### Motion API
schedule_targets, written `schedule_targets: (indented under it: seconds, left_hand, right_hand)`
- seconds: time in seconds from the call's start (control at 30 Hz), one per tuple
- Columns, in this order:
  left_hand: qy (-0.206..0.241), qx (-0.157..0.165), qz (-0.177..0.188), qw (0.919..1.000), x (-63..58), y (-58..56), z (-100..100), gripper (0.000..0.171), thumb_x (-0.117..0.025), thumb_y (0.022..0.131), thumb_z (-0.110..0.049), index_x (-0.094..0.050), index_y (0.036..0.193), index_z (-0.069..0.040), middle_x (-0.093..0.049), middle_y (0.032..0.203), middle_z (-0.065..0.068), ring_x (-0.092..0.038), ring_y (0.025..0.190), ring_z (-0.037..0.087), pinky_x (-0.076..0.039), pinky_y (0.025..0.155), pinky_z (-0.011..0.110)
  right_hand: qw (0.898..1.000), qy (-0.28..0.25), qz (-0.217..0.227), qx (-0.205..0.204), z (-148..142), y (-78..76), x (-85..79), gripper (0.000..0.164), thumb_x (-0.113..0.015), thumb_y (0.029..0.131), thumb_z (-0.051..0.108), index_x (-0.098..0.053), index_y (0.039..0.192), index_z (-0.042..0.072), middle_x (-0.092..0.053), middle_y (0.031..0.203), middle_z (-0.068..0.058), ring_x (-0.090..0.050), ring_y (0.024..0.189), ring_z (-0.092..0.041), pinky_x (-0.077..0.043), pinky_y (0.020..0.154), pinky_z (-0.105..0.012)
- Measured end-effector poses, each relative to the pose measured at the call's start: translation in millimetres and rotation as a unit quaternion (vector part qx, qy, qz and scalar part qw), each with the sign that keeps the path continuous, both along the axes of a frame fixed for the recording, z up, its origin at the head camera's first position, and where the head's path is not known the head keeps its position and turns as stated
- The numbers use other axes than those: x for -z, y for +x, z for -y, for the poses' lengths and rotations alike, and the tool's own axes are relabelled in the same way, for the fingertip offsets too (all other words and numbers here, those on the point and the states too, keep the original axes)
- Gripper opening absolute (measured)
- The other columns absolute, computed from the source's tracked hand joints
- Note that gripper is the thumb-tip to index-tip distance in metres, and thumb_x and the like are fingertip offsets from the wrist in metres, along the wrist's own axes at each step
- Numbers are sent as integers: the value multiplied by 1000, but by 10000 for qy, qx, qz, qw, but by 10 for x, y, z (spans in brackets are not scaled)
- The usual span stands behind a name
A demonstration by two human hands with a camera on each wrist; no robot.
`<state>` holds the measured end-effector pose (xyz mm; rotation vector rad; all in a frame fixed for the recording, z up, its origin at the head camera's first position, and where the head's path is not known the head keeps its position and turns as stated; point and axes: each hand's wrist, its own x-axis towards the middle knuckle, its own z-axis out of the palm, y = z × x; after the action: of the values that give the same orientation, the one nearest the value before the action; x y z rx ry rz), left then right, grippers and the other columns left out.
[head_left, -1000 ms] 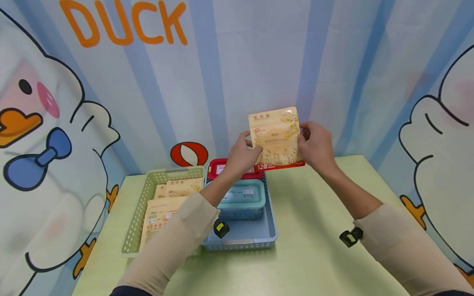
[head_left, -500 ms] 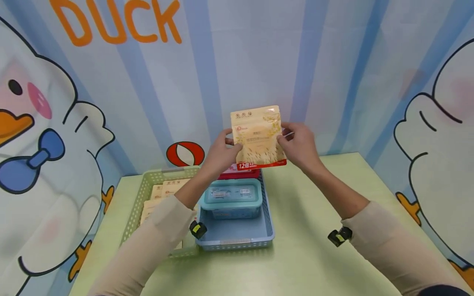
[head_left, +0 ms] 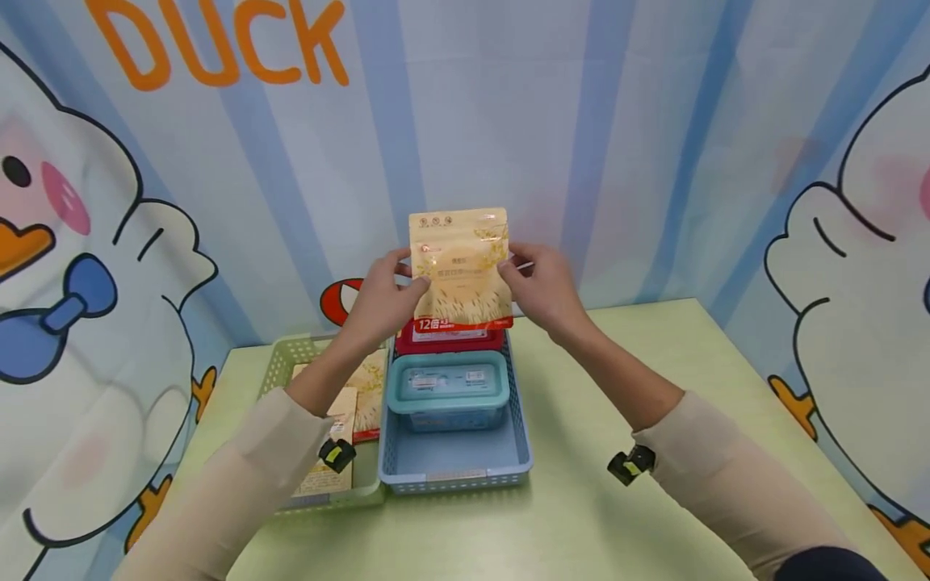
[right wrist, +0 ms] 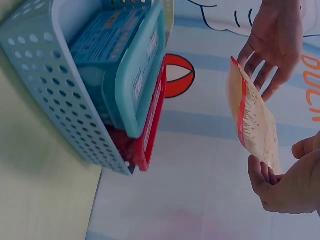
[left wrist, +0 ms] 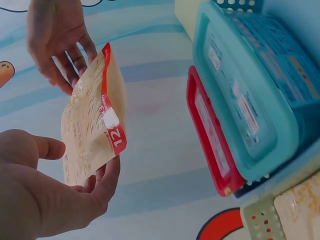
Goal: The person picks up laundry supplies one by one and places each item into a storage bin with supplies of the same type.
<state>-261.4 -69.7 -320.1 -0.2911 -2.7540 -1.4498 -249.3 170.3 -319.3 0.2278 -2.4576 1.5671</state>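
A cream pouch (head_left: 461, 266) with a red bottom strip is held upright above the back of the baskets. My left hand (head_left: 381, 298) pinches its left edge, thumb in front and fingers behind. At the opposite edge, my right hand (head_left: 548, 290) grips it the same way. The left wrist view shows the pouch (left wrist: 90, 120) bulging slightly, its red strip facing that camera. Below it, a blue basket (head_left: 465, 478) holds a teal-lidded box (head_left: 446, 379) and, behind that, a red-lidded box (head_left: 450, 339), partly hidden by the pouch.
Left of the blue basket stands a green basket (head_left: 276, 375) with several cream pouches (head_left: 370, 387), partly covered by my left arm. Both baskets rest on a pale green table (head_left: 603, 420). Behind it hangs a striped curtain (head_left: 508, 105) printed with ducks.
Both hands have carried the pouch leftward, from right of the blue basket to above its back end. More of the red-lidded box shows than half a second ago.
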Motion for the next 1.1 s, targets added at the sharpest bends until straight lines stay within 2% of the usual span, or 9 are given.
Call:
schedule_targets:
  seconds: [0.17, 0.27, 0.4, 0.63, 0.7, 0.8, 0.9, 1.03, 1.1]
  left_hand:
    - [-430, 21, -75, 9990, 0, 47, 174, 69, -56, 108, -32, -30, 166, -4, -47, 142, 18, -55, 109, 30, -51, 83, 43]
    - [-667, 47, -134, 9977, -8, 79, 287, 68, -54, 109, -31, -30, 164, 1, -45, 142, 22, -51, 104, 31, -46, 83, 44]
    - [-879, -2, -117, 9961, -23, 128, 431, 69, -53, 109, -31, -29, 164, 4, -43, 143, 24, -52, 110, 34, -45, 85, 45]
    - [-884, -174, 49, 9959, -49, 184, 626, 70, -53, 109, -31, -28, 164, 4, -43, 144, 24, -56, 125, 39, -47, 86, 46]
    - [-925, -184, 61, 9955, -69, 190, 675, 71, -52, 109, -32, -26, 165, 4, -43, 142, 23, -54, 118, 36, -45, 84, 45]
    - [-1023, -170, 27, 9946, -111, 197, 770, 72, -51, 109, -33, -26, 164, 5, -45, 132, 24, -49, 93, 30, -39, 77, 43]
    - [-1126, -135, -21, 9936, -159, 210, 886, 65, -51, 109, -32, -35, 159, 7, -46, 127, 25, -43, 78, 28, -37, 70, 42]
    - [-1432, -134, 40, 9896, -232, 242, 1017, 66, -49, 110, -36, -36, 157, 9, -48, 139, 30, -55, 90, 34, -45, 70, 43]
    - [-1549, -96, 182, 9877, -271, 247, 1055, 73, -48, 110, -38, -29, 160, 11, -47, 143, 33, -59, 98, 37, -49, 72, 45]
  right_hand:
    - [9999, 34, 111, -60, 174, 72, 23, 51, -59, 106, 23, -54, 151, -1, -65, 125, -14, -61, 116, -30, -58, 90, -44]
    - [9999, -2, 115, -95, 285, 103, 53, 50, -59, 106, 22, -54, 152, 1, -65, 125, -13, -60, 118, -29, -58, 92, -44]
    - [9997, -162, 91, -186, 433, 141, 98, 47, -58, 107, 21, -55, 151, 3, -65, 128, -11, -61, 119, -28, -59, 90, -43]
    - [9990, -115, 113, -419, 686, 200, 96, 46, -57, 108, 19, -56, 150, 3, -64, 136, -13, -62, 121, -27, -56, 99, -43]
    - [9988, -119, 115, -469, 750, 198, 78, 46, -57, 107, 20, -56, 150, 3, -64, 136, -12, -62, 121, -27, -57, 99, -43]
    - [9984, -161, 137, -532, 837, 189, 56, 45, -57, 107, 19, -56, 149, 3, -63, 137, -12, -62, 121, -26, -57, 98, -42]
    - [9974, -265, 246, -627, 916, 185, 46, 44, -58, 107, 20, -57, 149, 4, -63, 138, -11, -62, 122, -26, -58, 97, -40]
    - [9938, -532, 565, -799, 1006, 186, 50, 44, -60, 107, 20, -57, 149, 6, -62, 139, -10, -61, 122, -25, -60, 92, -35]
    - [9920, -639, 708, -831, 1038, 187, 51, 44, -61, 107, 19, -57, 148, 6, -62, 139, -10, -62, 122, -25, -61, 90, -33]
